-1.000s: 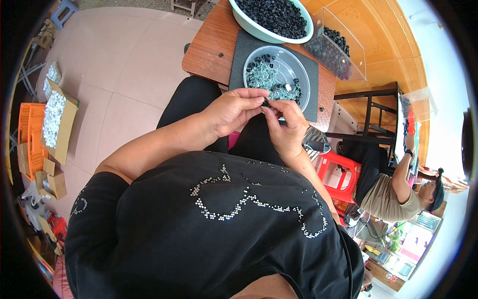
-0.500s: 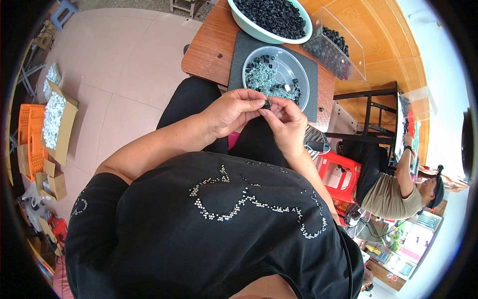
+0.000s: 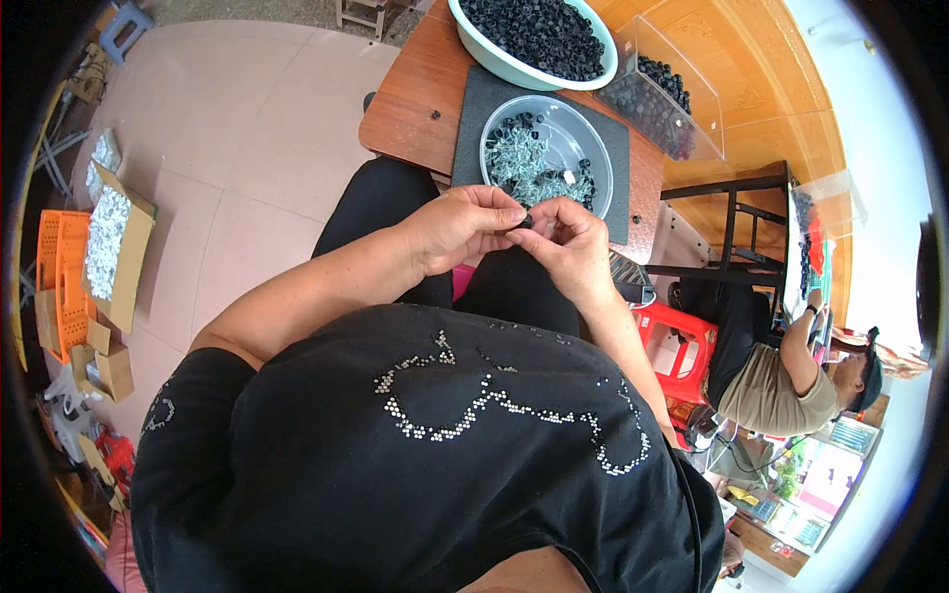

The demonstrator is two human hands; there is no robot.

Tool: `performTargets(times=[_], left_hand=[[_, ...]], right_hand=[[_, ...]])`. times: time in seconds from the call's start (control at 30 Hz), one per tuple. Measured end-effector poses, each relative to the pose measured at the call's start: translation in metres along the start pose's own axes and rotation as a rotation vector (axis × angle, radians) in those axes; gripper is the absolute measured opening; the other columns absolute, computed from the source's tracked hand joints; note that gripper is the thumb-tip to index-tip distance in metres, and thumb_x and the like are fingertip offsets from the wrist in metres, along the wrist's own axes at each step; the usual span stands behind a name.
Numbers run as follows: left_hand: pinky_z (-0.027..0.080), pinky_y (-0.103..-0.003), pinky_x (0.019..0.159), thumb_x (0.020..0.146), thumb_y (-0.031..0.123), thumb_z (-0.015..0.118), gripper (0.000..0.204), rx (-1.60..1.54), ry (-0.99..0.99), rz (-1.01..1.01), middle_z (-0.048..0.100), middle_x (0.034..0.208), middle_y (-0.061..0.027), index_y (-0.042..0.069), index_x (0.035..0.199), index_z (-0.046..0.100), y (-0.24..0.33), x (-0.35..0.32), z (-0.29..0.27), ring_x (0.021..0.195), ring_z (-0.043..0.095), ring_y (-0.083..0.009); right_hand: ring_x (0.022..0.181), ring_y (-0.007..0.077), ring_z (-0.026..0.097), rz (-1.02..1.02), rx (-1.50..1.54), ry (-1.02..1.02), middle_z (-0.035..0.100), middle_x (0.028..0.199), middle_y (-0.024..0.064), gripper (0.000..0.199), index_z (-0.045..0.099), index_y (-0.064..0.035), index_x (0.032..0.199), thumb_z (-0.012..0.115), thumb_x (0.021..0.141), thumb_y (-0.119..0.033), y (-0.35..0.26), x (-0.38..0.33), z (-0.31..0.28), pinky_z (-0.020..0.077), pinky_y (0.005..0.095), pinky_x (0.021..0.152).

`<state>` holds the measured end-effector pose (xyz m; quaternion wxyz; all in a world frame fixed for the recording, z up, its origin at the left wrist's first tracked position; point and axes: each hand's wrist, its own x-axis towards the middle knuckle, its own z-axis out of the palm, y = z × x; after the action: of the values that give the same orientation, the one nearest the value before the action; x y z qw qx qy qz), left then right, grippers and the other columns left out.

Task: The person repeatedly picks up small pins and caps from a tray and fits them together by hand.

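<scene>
My left hand (image 3: 457, 229) and my right hand (image 3: 571, 247) meet over my lap, just below the near rim of a grey plastic bowl (image 3: 597, 138). Between their fingertips is a small black plastic part (image 3: 525, 222), pinched from both sides. Fingers cover most of it, so its exact shape is hidden. In the bowl lies a heap of silvery screws (image 3: 519, 158), mixed with small black parts (image 3: 586, 188) like those around it. A small white piece (image 3: 568, 177) rests on the heap.
A pale green basin (image 3: 534, 77) full of black parts stands beyond the bowl, beside a clear box (image 3: 707, 128) holding more. The bowl sits on a dark mat (image 3: 473, 124) on a wooden table (image 3: 410, 99). At right, another person (image 3: 781, 385) works near a red stool (image 3: 682, 346).
Both hands have shifted slightly toward me, still pinching the black part together. The other person's arm at the right has moved a little.
</scene>
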<state>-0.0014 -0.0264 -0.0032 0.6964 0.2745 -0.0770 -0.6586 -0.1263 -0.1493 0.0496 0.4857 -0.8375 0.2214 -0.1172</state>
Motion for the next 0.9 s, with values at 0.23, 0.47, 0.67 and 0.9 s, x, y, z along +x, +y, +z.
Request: performTargets(times=[0.23,0.47,0.67,0.9], left_hand=[[0.050,-0.028,0.077,0.088,0.013,0.060,0.005,-0.073,-0.039,0.011,0.062,0.084,-0.0028,0.008,0.088,0.060,-0.001,-0.002,0.002,0.079,0.060,-0.0126],[0.049,-0.027,0.084,0.088,0.013,0.059,0.006,-0.126,-0.038,0.030,0.062,0.088,-0.0044,0.007,0.091,0.060,-0.005,-0.002,0.003,0.087,0.060,-0.0134],[0.048,-0.028,0.087,0.090,0.013,0.055,0.010,-0.113,0.021,0.071,0.062,0.091,-0.0065,0.004,0.091,0.060,-0.003,-0.009,0.015,0.089,0.060,-0.0139],[0.048,-0.029,0.088,0.091,0.015,0.054,0.013,-0.104,0.076,0.092,0.063,0.091,-0.0075,0.003,0.092,0.060,-0.007,-0.009,0.018,0.090,0.060,-0.0146]], right_hand=[[0.059,0.0023,0.044,-0.019,0.125,-0.002,0.052,0.067,-0.0048,0.020,0.060,-0.0048,0.079,0.078,0.071,-0.009,-0.002,0.001,0.000,0.0370,0.0192,0.051],[0.060,0.0031,0.042,-0.137,0.154,0.032,0.050,0.070,-0.0041,0.016,0.059,-0.0039,0.080,0.074,0.074,-0.006,0.011,0.000,0.005,0.0344,0.0192,0.051],[0.058,0.0051,0.042,-0.092,0.115,0.083,0.049,0.068,-0.0017,0.017,0.057,-0.0038,0.078,0.073,0.074,-0.005,0.009,-0.001,0.006,0.0344,0.0207,0.051],[0.056,0.0074,0.042,-0.155,0.048,0.095,0.046,0.066,0.0001,0.023,0.052,-0.0038,0.077,0.074,0.071,-0.005,0.014,0.003,0.009,0.0353,0.0227,0.050]])
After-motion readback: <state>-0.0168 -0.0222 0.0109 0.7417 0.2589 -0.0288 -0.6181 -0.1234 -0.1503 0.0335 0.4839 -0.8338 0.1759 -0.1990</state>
